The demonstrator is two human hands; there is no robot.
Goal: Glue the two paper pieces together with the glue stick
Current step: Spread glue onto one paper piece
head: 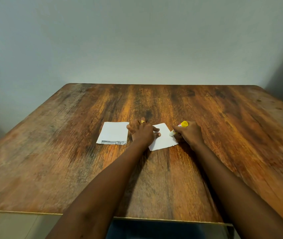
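Two white paper pieces lie on the wooden table [171,178]. The left paper piece [114,132] has a grey printed strip along its near edge and nothing touches it. My left hand [142,132] presses flat with spread fingers on the left part of the right paper piece [164,140]. My right hand [188,133] grips a yellow glue stick [180,127], tilted, with its pale tip down on the right paper's right side. The lower half of the stick is hidden in my fingers.
A plain pale wall stands right behind the table's far edge. The table's near edge runs across the bottom of the view, with dark cloth below it. A dark object shows at the far right beside the table.
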